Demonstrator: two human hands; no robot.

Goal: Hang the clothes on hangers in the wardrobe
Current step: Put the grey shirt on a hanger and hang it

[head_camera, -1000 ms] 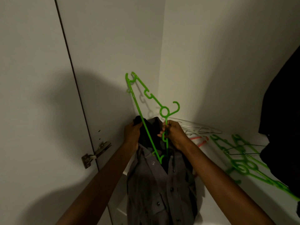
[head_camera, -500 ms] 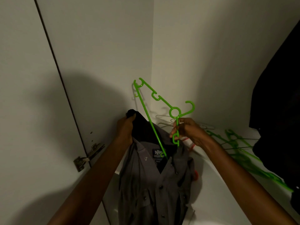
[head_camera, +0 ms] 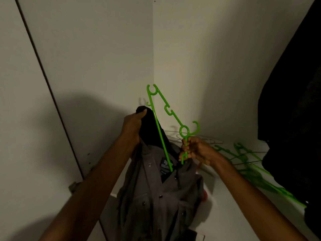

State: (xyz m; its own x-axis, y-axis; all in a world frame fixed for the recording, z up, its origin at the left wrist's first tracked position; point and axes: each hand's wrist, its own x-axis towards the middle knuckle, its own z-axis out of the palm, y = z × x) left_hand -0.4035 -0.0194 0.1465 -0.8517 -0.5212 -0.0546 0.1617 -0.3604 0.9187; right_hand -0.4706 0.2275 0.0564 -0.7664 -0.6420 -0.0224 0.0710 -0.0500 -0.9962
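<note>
A grey button-up shirt with a dark lining hangs in front of me inside the white wardrobe. My left hand grips the shirt's dark collar edge and holds it up. My right hand is closed around the neck of a bright green plastic hanger, just below its ring and hook. The hanger is tilted, one end poking up toward the wardrobe corner, the other end tucked down inside the shirt's open collar.
Spare green hangers and thin wire hangers lie on the white shelf to the right. A black garment hangs at the far right. The wardrobe door with its hinge is at left.
Both hands have lifted the shirt and hanger higher. The collar has opened wider, showing the label, and the hanger's lower end sits deeper in the neck opening.
</note>
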